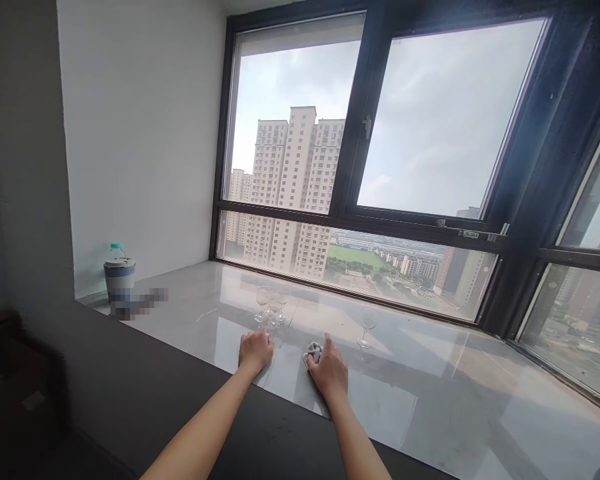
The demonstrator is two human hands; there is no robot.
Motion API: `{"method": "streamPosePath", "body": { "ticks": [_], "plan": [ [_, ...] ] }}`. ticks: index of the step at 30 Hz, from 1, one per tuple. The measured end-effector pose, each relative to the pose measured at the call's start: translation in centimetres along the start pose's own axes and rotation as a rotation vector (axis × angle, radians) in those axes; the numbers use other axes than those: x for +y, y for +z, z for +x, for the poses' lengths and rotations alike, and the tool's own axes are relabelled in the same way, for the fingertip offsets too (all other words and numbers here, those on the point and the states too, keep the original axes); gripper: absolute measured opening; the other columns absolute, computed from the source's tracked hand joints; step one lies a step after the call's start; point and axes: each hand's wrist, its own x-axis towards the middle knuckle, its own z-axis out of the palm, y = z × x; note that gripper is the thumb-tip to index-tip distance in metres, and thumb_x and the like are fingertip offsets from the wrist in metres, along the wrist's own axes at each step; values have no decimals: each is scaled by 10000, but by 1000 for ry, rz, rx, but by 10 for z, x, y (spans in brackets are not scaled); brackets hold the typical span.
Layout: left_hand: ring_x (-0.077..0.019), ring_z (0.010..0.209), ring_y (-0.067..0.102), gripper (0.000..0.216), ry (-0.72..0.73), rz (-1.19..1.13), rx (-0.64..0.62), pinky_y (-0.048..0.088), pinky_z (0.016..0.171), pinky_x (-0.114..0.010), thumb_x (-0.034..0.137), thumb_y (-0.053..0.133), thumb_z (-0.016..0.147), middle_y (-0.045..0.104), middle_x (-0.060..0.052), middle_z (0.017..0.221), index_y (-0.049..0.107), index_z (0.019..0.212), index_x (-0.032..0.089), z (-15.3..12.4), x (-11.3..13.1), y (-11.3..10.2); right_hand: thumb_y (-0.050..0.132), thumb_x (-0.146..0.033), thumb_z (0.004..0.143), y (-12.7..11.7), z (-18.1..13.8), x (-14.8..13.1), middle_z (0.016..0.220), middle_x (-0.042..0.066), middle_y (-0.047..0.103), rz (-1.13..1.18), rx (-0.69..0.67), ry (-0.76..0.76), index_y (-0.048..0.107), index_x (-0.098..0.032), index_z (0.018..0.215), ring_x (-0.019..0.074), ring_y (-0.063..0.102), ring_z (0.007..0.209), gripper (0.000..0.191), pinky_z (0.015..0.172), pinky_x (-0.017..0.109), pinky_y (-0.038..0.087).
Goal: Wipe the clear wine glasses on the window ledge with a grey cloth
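Note:
My right hand (331,372) is closed on a crumpled grey-white cloth (313,353), which bunches out on the left side of the fingers, low over the glossy window sill (380,407). To its left, my left hand (257,348) is curled into a fist near the sill's front edge; whatever may be inside it is hidden. Just beyond that fist stands a close group of several clear stemmed glasses (273,303). Another stemmed glass (367,327) stands by itself, upright, past my right hand and to its right.
At the sill's left end a paper cup with a lid (120,277) stands before a green-capped bottle (116,248), beside a blurred-out patch. Dark-framed windows (350,220) rise behind the sill, with a white wall (140,133) on the left. The sill's front edge drops off near my wrists.

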Motion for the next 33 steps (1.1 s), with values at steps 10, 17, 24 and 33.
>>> {"method": "streamPosePath", "body": {
  "ticks": [10, 17, 24, 33],
  "plan": [
    [-271, 981, 631, 320, -33, -8, -26, 385, 886, -388, 320, 428, 903, 707, -140, 949, 675, 1019, 152, -4, 5, -8, 488, -397, 851, -1, -1, 0, 1163, 170, 634, 8, 5, 2, 334, -125, 1439, 299, 568, 1107, 666, 875, 369, 405],
    [-270, 975, 626, 325, -33, -13, -23, 383, 882, -390, 318, 420, 907, 703, -144, 946, 671, 1025, 148, -2, 3, -5, 488, -388, 847, 0, 0, -1, 1168, 169, 635, 5, 9, 5, 348, -110, 1424, 293, 568, 1102, 655, 880, 366, 397],
    [-279, 966, 627, 321, -18, -7, -4, 388, 868, -400, 315, 421, 900, 703, -143, 936, 670, 1015, 149, -2, 2, -3, 483, -380, 843, -1, 0, -1, 1165, 170, 637, -1, 14, -3, 364, -99, 1412, 294, 567, 1098, 646, 872, 368, 396],
    [-267, 945, 628, 331, -10, 9, -11, 382, 865, -393, 322, 404, 916, 704, -139, 919, 671, 977, 137, 0, 1, 0, 483, -386, 844, 3, 1, 1, 1162, 169, 635, -2, 11, -8, 377, -101, 1402, 295, 558, 1102, 636, 872, 374, 396]
  ]
}}
